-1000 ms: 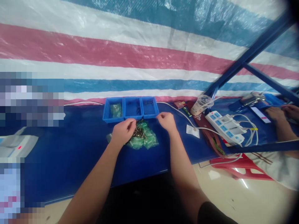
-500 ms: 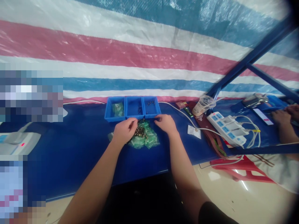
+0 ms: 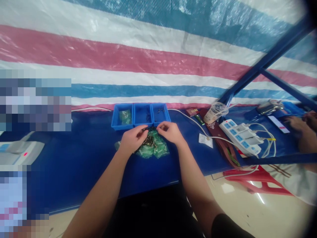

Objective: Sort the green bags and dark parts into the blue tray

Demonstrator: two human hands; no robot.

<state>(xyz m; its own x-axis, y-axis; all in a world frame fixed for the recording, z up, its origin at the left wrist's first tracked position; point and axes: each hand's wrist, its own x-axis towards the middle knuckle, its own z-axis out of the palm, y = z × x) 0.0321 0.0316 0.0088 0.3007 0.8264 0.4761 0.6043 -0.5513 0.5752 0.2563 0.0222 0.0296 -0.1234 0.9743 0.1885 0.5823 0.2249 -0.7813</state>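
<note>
A heap of small green plastic bags (image 3: pixel 155 147) with brown metal parts (image 3: pixel 148 141) on top lies on the blue table (image 3: pixel 74 165). My left hand (image 3: pixel 132 139) rests on the heap's left side, fingers curled in a pinch on a small dark part. My right hand (image 3: pixel 169 132) is over the heap's far right edge, fingers pinched close to the left hand's fingertips; what it holds is too small to name. Just behind stand three joined blue bins (image 3: pixel 140 115): the left one has green bags, the other two hold a few small dark pieces.
A white power strip (image 3: pixel 241 135) with cables, a clear plastic cup (image 3: pixel 215 112) and a small white packet (image 3: pixel 205 139) lie to the right. Another person's hands (image 3: pixel 300 127) work at the far right. A white device (image 3: pixel 19 152) sits at left. A red stool (image 3: pixel 257 178) stands below.
My right hand has moved left from the bins' right end towards my left hand, and the fingertips of both now nearly meet over the heap. My left hand has barely shifted.
</note>
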